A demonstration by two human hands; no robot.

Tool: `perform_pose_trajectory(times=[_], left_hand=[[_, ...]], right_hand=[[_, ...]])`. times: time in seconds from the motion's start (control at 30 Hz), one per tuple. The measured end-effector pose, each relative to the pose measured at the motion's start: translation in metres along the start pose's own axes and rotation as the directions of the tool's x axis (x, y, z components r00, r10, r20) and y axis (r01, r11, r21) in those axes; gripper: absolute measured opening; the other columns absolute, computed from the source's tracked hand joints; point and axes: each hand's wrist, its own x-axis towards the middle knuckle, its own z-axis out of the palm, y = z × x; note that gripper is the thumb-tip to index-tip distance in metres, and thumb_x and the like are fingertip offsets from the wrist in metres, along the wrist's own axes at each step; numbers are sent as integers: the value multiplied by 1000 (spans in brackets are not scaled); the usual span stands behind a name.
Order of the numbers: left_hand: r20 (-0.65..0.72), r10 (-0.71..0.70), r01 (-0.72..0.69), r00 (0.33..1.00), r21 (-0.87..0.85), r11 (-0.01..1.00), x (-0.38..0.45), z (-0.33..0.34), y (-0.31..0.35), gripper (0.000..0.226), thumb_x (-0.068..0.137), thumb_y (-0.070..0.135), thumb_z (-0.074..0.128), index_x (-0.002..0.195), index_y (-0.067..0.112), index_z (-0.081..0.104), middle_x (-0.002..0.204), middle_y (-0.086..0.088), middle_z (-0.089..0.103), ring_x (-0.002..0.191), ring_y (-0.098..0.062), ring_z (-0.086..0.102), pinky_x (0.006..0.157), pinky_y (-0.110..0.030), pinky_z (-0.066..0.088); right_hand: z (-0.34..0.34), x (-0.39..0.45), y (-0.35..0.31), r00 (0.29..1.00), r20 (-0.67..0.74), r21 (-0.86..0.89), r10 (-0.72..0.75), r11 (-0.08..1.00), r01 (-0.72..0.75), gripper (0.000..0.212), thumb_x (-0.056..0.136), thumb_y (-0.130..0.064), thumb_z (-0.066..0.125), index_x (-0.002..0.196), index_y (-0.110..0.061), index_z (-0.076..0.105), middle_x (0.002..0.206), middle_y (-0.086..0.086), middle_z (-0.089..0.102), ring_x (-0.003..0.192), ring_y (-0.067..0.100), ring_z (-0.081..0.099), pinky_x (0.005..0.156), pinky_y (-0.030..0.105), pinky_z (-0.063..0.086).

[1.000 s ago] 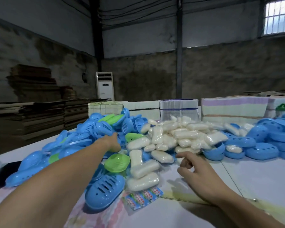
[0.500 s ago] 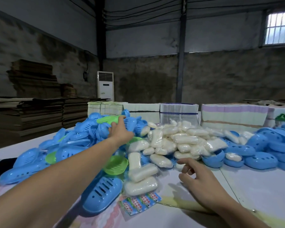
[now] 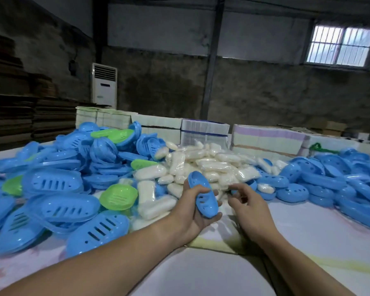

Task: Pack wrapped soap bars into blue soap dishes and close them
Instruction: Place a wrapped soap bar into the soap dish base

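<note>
Left hand (image 3: pixel 191 212) curls fingers and thumb round a blue dish (image 3: pixel 203 196), tilted on edge above the table (image 3: pixel 212 274), just before the soap heap (image 3: pixel 203 165). Right hand (image 3: pixel 247 207) hangs close beside it, fingers loosely bent, holding nothing. Risks, as I judge them: the dish is gripped from one side only and could twist out when a bar goes in; the wrap looks slick, so a bar may slip; the piled dishes (image 3: pixel 58 201) at left could slide if nudged
</note>
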Motion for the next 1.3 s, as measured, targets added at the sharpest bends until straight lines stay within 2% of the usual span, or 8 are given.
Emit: perform_pose_trajectory(times=[0.2, 0.4, 0.57, 0.7, 0.87, 0.97, 1.17, 1.3], left_hand=[[-14, -73, 73, 997, 2, 997, -2, 3, 3, 51, 97, 49, 53, 137, 17, 52, 118, -20, 64, 90, -34, 67, 65, -40, 56], [-3, -85, 85, 996, -55, 995, 0, 2, 3, 71, 93, 67, 43, 126, 8, 62, 100, -17, 67, 87, -34, 64, 69, -42, 54], [-13, -86, 86, 996, 5, 996, 1, 2, 3, 67, 93, 67, 44, 118, 7, 63, 86, -14, 66, 81, -32, 63, 66, -41, 54], [-21, -85, 86, 996, 37, 996, 2, 3, 3, 76, 94, 67, 42, 135, 5, 57, 94, -16, 67, 82, -32, 64, 68, -42, 53], [-30, -85, 85, 996, 2, 996, 4, 0, 2, 76, 92, 68, 43, 135, 7, 58, 96, -17, 71, 89, -36, 63, 66, -43, 56], [-38, -96, 95, 995, -11, 995, 3, 1, 4, 74, 92, 70, 42, 129, 8, 61, 97, -18, 70, 91, -38, 64, 64, -44, 57], [-54, -84, 82, 995, -32, 996, 1, -2, 4, 74, 91, 73, 39, 108, 7, 68, 102, -20, 70, 76, -35, 68, 64, -39, 55], [-9, -47, 46, 999, -16, 999, 5, -7, 2, 73, 94, 73, 35, 105, 11, 71, 91, -19, 73, 67, -32, 68, 62, -36, 50]], right_hand=[[-5, 18, 11, 983, -139, -309, 124, 937, -162, 40, 88, -41, 64, 122, -20, 64, 103, 0, 68, 96, 21, 62, 75, 32, 44], [12, 61, 4, 918, -97, -196, 384, 897, -396, 48, 88, -57, 56, 72, -12, 58, 76, 6, 62, 70, 21, 56, 59, 33, 38], [32, 72, 9, 921, -74, -169, 381, 906, -389, 46, 89, -50, 51, 104, -8, 61, 99, 12, 66, 94, 32, 62, 80, 40, 50], [20, 69, 3, 954, -102, -122, 283, 948, -294, 29, 89, -28, 55, 66, -13, 49, 65, 3, 53, 71, 26, 52, 58, 33, 39], [-9, 44, -15, 983, -125, 254, 138, 962, -103, 26, 92, -17, 58, 67, -13, 51, 55, -7, 48, 54, 6, 44, 57, 26, 35], [-29, 27, -24, 994, -96, 341, 56, 940, -20, 35, 93, -16, 57, 59, -19, 49, 53, -8, 45, 50, 5, 40, 52, 20, 35], [-53, 10, -60, 967, 90, 309, -238, 930, 200, 24, 79, -19, 54, 56, -21, 48, 55, -7, 44, 54, 7, 40, 53, 16, 34], [-45, 0, -68, 873, 298, 46, -387, 919, 391, 18, 80, -18, 49, 66, -8, 44, 64, 13, 49, 62, 18, 44, 60, 34, 38]])
